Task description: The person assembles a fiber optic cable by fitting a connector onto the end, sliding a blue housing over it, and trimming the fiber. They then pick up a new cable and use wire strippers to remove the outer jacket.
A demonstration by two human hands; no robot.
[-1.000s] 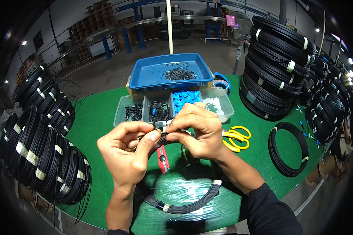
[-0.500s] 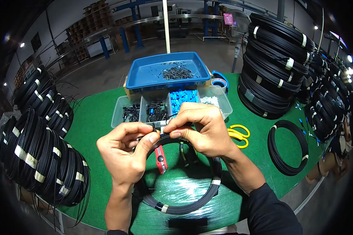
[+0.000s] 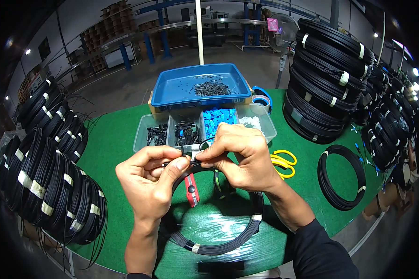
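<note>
My left hand [image 3: 156, 174] pinches a small black piece [image 3: 186, 151] between thumb and forefinger. Just to its right, my right hand [image 3: 237, 156] is closed on a thin black cable [image 3: 205, 143], which loops up beside its fingertips. Both hands are close together over the far edge of a taped black cable coil [image 3: 228, 246]. Under the hands, a red cutter [image 3: 192, 190] lies inside the coil, next to a dark tool [image 3: 219, 183] partly in shadow. How the piece and the cable end meet is hidden by my fingers.
Behind my hands stands a divided clear bin [image 3: 142, 135] of black, blue and white parts, with a blue tray [image 3: 172, 98] beyond. Yellow-handled scissors [image 3: 284, 163], tape [image 3: 261, 100] and a smaller coil [image 3: 324, 183] lie right. Tall coil stacks stand left [image 3: 46, 186] and right [image 3: 323, 88].
The fingertips of my right hand have shifted slightly right, away from my left hand, and more of the thin cable shows between them. My left hand keeps its pinch.
</note>
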